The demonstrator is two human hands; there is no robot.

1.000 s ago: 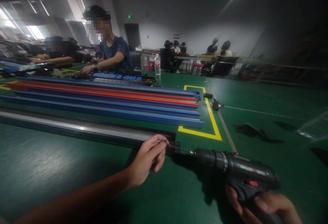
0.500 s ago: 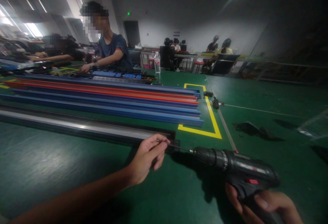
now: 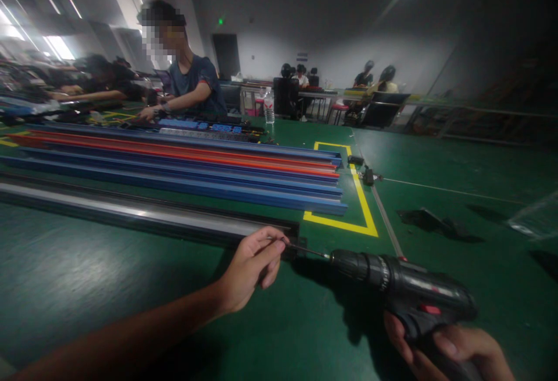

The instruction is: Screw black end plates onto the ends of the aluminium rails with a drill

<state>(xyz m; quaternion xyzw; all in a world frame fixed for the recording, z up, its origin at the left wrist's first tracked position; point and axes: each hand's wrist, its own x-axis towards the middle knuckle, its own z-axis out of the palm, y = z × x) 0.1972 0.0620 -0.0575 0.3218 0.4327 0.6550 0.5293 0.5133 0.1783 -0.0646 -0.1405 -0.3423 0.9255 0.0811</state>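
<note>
My right hand is wrapped round the grip of a black power drill at the lower right, its chuck facing left. A long thin bit runs from the chuck to my left hand. The thumb and forefinger of my left hand pinch at the bit's tip; anything small between them is too tiny to make out. Just behind those fingers lies the right end of a long black and silver channel, which stretches away to the left.
Blue channels and red channels lie beyond, near yellow tape. A bottle stands farther back. Dark scraps and a clear box are at the right. A person works across the green table.
</note>
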